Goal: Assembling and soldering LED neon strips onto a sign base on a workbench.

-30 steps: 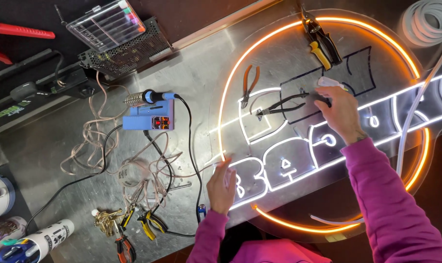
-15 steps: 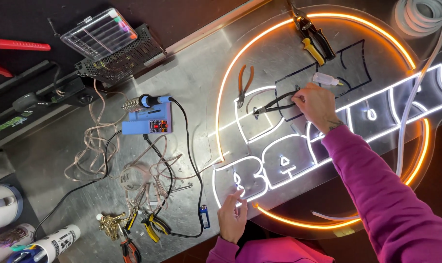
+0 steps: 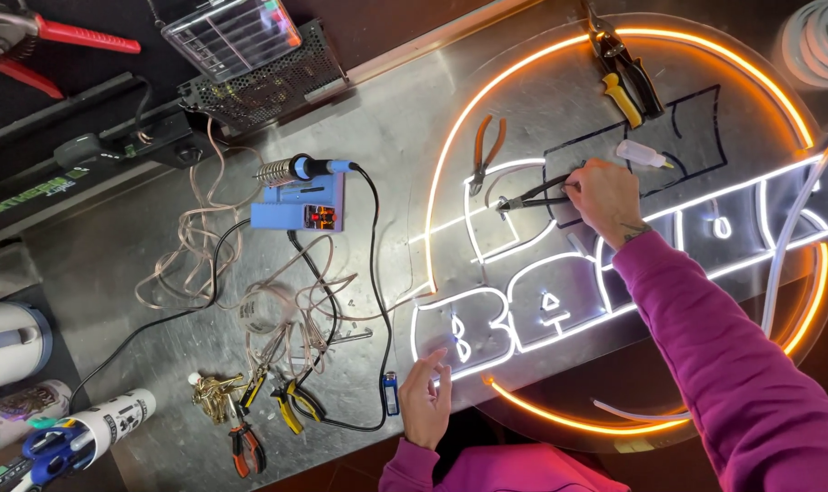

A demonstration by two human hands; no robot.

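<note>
Black-handled scissors (image 3: 534, 194) lie flat on the lit neon sign (image 3: 523, 91), blades pointing away from the grip toward the sign's left part. Right hand (image 3: 605, 196) has fingers closed around the scissor handles, knuckles up, magenta sleeve (image 3: 724, 364) running back toward the lower right. The handle end is hidden inside the grip; the pivot and blade tips show just left of it, on a white glowing letter outline.

Just beyond the grip, up and to the right: small white glue bottle (image 3: 643, 155) on its side, close to the knuckles but not touching. Further out the same way, yellow-handled snips (image 3: 625, 77) near the sign's orange ring. Left of the scissor tips, orange-handled pliers (image 3: 487, 146) lie on the sign, apart from the blades.

Left hand (image 3: 425, 401) is well apart from the right, down at the sign's near-left edge. Fingers loosely spread, fingertips resting on or just at the lowest white letter; it holds nothing. Just left of it a small blue lighter (image 3: 391, 392) stands beside a black cable.

Further left of both hands on the metal table (image 3: 113, 264): blue soldering station (image 3: 297, 205) with iron parked on top, a tangle of clear wire (image 3: 250, 292), and a pile of small pliers (image 3: 268, 410) with yellow and red handles. At the far top left, a clear compartment box (image 3: 231, 32) sits on a mesh power supply.
</note>
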